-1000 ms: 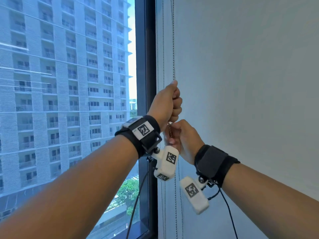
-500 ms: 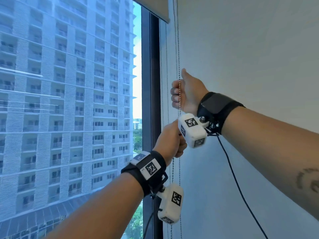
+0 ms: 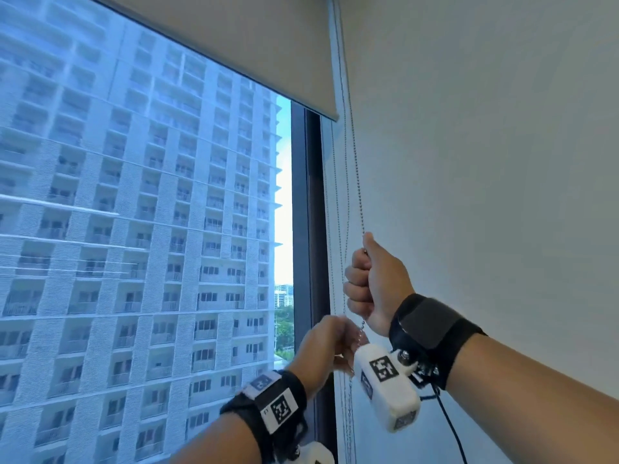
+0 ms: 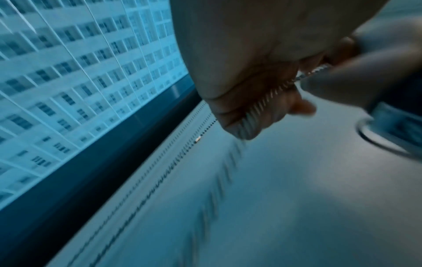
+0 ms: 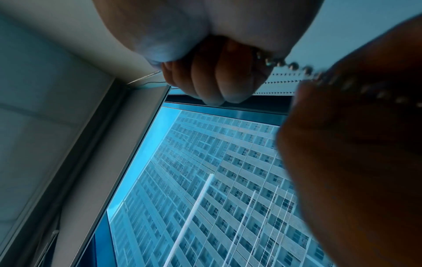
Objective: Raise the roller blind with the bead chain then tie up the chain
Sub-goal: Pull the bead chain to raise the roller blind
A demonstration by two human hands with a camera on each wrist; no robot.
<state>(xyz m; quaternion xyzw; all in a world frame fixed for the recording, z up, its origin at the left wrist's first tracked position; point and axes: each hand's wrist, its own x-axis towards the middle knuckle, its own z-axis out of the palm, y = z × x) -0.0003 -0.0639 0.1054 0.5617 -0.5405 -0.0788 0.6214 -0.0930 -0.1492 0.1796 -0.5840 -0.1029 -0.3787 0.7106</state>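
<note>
Head view: one roller blind [image 3: 234,45], bottom edge high on the window [image 3: 134,229]; right hand [image 3: 375,283] fisted on the bead chain [image 3: 356,182] beside the wall [image 3: 485,162], left hand [image 3: 326,349] just below.
Left wrist: fingers [image 4: 248,115] curled round blurred beads.
Right wrist: fingers [image 5: 205,84] clenching the chain.

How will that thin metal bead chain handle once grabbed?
Likely floppy: the thin metal bead chain runs straight only above the right hand. Probably light, being so thin. The small round beads may slip; both hands wrap it.
</note>
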